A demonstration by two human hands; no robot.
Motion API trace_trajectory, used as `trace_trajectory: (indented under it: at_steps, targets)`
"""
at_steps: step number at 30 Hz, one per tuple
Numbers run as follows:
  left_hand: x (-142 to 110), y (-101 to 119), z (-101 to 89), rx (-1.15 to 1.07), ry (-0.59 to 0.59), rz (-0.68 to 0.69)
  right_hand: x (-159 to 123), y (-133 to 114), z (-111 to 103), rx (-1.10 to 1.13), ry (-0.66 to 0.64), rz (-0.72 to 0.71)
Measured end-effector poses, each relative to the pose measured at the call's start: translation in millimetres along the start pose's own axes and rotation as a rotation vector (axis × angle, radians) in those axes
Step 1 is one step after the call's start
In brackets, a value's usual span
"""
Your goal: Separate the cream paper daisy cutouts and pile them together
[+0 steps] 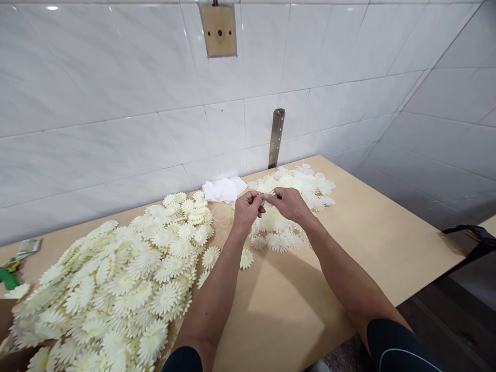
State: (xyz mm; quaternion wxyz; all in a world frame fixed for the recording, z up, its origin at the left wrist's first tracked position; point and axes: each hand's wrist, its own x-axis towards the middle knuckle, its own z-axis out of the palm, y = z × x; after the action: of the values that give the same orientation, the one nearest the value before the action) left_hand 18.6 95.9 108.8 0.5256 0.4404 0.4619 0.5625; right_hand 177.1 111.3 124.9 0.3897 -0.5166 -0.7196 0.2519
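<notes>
My left hand point(248, 207) and my right hand point(287, 202) meet over the back of the table, fingers bent in a pinch. Between their fingertips is a white daisy-like flower piece point(268, 195), mostly covered by the fingers. Just behind and below the hands lies a pile of thin white flower pieces point(298, 181). To the left spreads a large heap of cream-yellow flower heads point(127, 279), with layered, pointed petals. One loose flower head point(246, 259) lies near my left forearm.
White paper slips point(222, 189) and a clear round dish point(221, 213) sit near the tiled wall point(127, 129). A metal bracket point(276, 138) stands against it. A green-handled tool point(9, 278) lies far left. The tan tabletop point(387, 232) ends at the right.
</notes>
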Motion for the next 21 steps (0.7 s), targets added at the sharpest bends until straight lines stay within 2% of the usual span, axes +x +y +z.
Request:
trace_trajectory:
  at_steps: [4, 8, 12, 17, 21]
  targets:
    - [0.5, -4.2, -1.3, 0.007, 0.031, 0.021, -2.3, -0.7, -1.3, -0.02, -0.048, 0.014]
    - [-0.2, -8.0, -2.0, 0.042, 0.067, 0.09, -5.7, -2.2, -4.4, 0.083, -0.113, 0.071]
    - [0.0, -12.2, -1.5, 0.046, 0.062, 0.122, -4.9, -1.7, -6.5, 0.12, -0.103, 0.147]
    - [2.2, -18.1, -1.0, 0.031, 0.049, 0.095, -2.4, -0.8, -6.9, 0.013, -0.114, 0.123]
    - [3.9, -19.6, -3.6, -0.007, 0.012, 0.027, -2.3, -1.7, -5.8, 0.018, -0.164, 0.155]
